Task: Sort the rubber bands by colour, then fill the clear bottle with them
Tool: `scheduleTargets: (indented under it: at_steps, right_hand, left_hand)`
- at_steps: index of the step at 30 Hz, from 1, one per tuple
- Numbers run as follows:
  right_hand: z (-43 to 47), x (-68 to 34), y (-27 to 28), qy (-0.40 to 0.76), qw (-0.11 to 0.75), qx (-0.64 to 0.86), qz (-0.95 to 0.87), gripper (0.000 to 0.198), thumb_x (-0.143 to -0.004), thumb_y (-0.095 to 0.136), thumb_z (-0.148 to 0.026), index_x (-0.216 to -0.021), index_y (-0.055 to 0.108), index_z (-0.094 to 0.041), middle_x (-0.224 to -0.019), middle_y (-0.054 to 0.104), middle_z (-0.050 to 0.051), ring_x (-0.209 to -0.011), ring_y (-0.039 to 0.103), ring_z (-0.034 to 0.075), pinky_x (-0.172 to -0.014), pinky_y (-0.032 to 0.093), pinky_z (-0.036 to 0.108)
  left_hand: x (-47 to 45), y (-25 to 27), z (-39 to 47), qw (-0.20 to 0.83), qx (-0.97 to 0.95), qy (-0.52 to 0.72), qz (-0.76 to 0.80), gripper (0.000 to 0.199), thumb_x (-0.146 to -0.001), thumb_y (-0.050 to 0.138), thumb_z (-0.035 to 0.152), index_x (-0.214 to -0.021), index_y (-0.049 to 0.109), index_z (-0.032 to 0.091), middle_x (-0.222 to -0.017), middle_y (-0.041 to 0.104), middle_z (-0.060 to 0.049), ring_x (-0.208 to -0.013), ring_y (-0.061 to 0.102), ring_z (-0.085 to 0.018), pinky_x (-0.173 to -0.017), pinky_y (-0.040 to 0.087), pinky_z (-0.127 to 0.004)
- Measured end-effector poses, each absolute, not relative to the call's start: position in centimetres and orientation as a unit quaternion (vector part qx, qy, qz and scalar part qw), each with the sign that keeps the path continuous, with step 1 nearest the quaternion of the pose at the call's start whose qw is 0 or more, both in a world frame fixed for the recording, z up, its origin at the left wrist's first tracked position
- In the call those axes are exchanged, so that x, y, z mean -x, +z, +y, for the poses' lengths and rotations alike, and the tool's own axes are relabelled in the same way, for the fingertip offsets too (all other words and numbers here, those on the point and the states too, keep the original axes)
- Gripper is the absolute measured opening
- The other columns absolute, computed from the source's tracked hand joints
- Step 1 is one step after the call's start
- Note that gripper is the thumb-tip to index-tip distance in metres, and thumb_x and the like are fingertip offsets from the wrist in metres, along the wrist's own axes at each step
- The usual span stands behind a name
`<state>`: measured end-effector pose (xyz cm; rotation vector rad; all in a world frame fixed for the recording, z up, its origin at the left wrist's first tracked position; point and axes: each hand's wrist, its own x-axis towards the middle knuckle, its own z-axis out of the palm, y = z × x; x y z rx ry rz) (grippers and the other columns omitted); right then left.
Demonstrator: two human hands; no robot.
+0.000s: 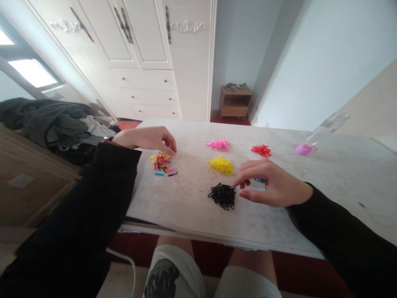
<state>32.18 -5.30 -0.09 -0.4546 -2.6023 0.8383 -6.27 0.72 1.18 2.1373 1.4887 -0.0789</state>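
Observation:
My left hand (154,139) hovers just above and behind a small mixed pile of coloured rubber bands (161,162). Its fingers curve loosely downward, and nothing shows between them. A few loose blue, black and pink bands lie at that pile's near edge. Beside a heap of black rubber bands (222,195), my right hand (269,184) has thumb and index finger apart, the index fingertip at the heap's right edge. Blue bands (259,180) are partly hidden behind this hand. Separate piles of yellow bands (221,165), pink bands (218,144) and red bands (261,150) lie farther back.
On the right of the white table (186,207), a clear bottle (328,124) with a pinkish-purple part (305,149) leans or lies tilted. Dark clothes (62,124) are heaped at the left. Beyond the table stand a white wardrobe (145,91) and a small wooden cabinet (236,111).

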Motion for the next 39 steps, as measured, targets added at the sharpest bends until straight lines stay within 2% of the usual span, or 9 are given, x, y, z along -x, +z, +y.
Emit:
scheduleTargets:
  at_steps: [4,7,9,12,18,21,29,34,39]
  right_hand:
    - [-5.3,-32.1,-0.2,0.294,0.177,0.158,-0.926,0.020,-0.094,0.069,-0.033,-0.093,0.078,-0.016,-0.081,0.074,0.006,-0.072,0.066,0.014,-0.068,0.051,0.027]
    - [-5.3,-32.1,-0.4,0.291,0.173,0.156,-0.928,0.020,-0.093,0.069,-0.033,-0.092,0.078,-0.016,-0.081,0.074,0.006,-0.072,0.066,0.014,-0.069,0.051,0.027]
    - [-5.3,-32.1,-0.4,0.292,0.173,0.157,-0.927,0.020,-0.094,0.069,-0.033,-0.092,0.078,-0.016,-0.081,0.074,0.006,-0.072,0.066,0.014,-0.069,0.052,0.027]
    - [-5.3,-32.1,-0.5,0.293,0.175,0.158,-0.927,0.020,-0.094,0.069,-0.034,-0.092,0.078,-0.017,-0.081,0.074,0.006,-0.072,0.066,0.014,-0.069,0.051,0.027]
    - [-5.2,-32.1,-0.6,0.285,0.173,0.159,-0.929,0.020,-0.094,0.068,-0.034,-0.092,0.078,-0.018,-0.080,0.074,0.005,-0.071,0.065,0.014,-0.068,0.051,0.027]
    - [-5.2,-32.1,-0.6,0.287,0.178,0.157,-0.928,0.019,-0.094,0.068,-0.034,-0.092,0.078,-0.018,-0.080,0.074,0.005,-0.071,0.065,0.013,-0.068,0.051,0.027]
    - [-5.1,-32.2,-0.6,0.283,0.175,0.156,-0.930,0.019,-0.094,0.068,-0.034,-0.092,0.078,-0.017,-0.079,0.073,0.004,-0.070,0.065,0.013,-0.067,0.051,0.026]
    - [-5.1,-32.0,-0.7,0.281,0.185,0.167,-0.927,0.019,-0.096,0.067,-0.034,-0.091,0.078,-0.018,-0.080,0.075,0.004,-0.071,0.066,0.013,-0.067,0.051,0.027]
    - [-5.0,-31.8,-1.0,0.239,0.238,0.215,-0.917,0.019,-0.097,0.065,-0.032,-0.092,0.076,-0.018,-0.086,0.075,0.005,-0.076,0.067,0.015,-0.072,0.052,0.028]
  left_hand:
    - [7.1,1.5,0.2,0.287,-0.782,-0.063,0.550,0.034,-0.073,0.076,0.047,-0.093,0.083,0.021,-0.085,0.078,-0.002,-0.074,0.062,-0.015,-0.075,0.041,-0.026]
    - [7.6,1.2,0.1,0.298,-0.778,-0.071,0.549,0.036,-0.069,0.079,0.045,-0.095,0.082,0.021,-0.087,0.079,-0.003,-0.076,0.063,-0.016,-0.075,0.042,-0.025]
    - [7.9,0.9,0.1,0.313,-0.774,-0.067,0.546,0.035,-0.065,0.082,0.045,-0.090,0.082,0.021,-0.085,0.078,-0.003,-0.075,0.064,-0.017,-0.073,0.042,-0.025]
    - [8.1,0.4,0.1,0.344,-0.767,-0.077,0.536,0.029,-0.067,0.079,0.046,-0.081,0.080,0.021,-0.077,0.076,-0.003,-0.072,0.064,-0.017,-0.072,0.042,-0.025]
    - [7.7,0.9,0.1,0.268,-0.806,-0.080,0.522,0.024,-0.073,0.074,0.040,-0.086,0.080,0.020,-0.083,0.075,-0.003,-0.078,0.061,-0.017,-0.073,0.040,-0.025]
    - [7.2,1.5,-0.3,0.279,-0.808,-0.062,0.515,0.022,-0.074,0.072,0.037,-0.087,0.077,0.020,-0.084,0.074,-0.003,-0.076,0.061,-0.017,-0.073,0.040,-0.026]
    - [5.5,1.2,-0.9,0.456,-0.752,0.059,0.472,0.020,-0.075,0.074,0.033,-0.082,0.062,0.019,-0.075,0.072,0.000,-0.068,0.066,-0.016,-0.062,0.044,-0.023]
    - [3.4,0.6,-1.4,0.481,-0.759,0.114,0.424,0.017,-0.082,0.075,0.030,-0.084,0.064,0.017,-0.080,0.075,-0.002,-0.071,0.071,-0.013,-0.067,0.051,-0.023]
    - [-0.2,-0.4,-2.0,0.499,-0.758,0.200,0.369,0.020,-0.082,0.080,0.029,-0.083,0.068,0.014,-0.078,0.077,-0.005,-0.070,0.072,-0.011,-0.066,0.055,-0.020]
